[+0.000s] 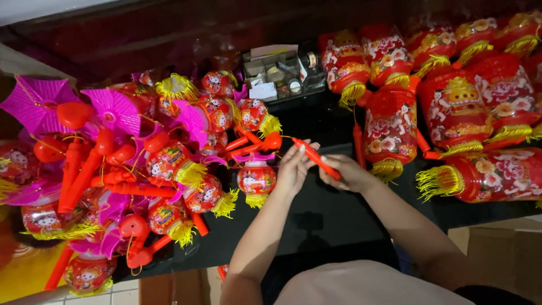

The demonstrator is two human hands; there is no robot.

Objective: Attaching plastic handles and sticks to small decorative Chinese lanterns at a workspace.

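Red stick (316,159) gripped at both ends, above black counter (333,209): right hand (347,172) fingers clenched round lower end, left hand (293,166) fingers pinching upper end. Long axis slanting from near right up to far left, both hands equally close. Just beyond, small round lantern (257,181). Farther left, heaped pink and red lanterns (169,164); farther right, big red lanterns (451,107); at back, parts tray (279,76).

The stick (316,159) in the hands is red; lanterns (451,107) beside them are red with gold fringe, parasols (39,101) magenta, worktop (316,214) black.
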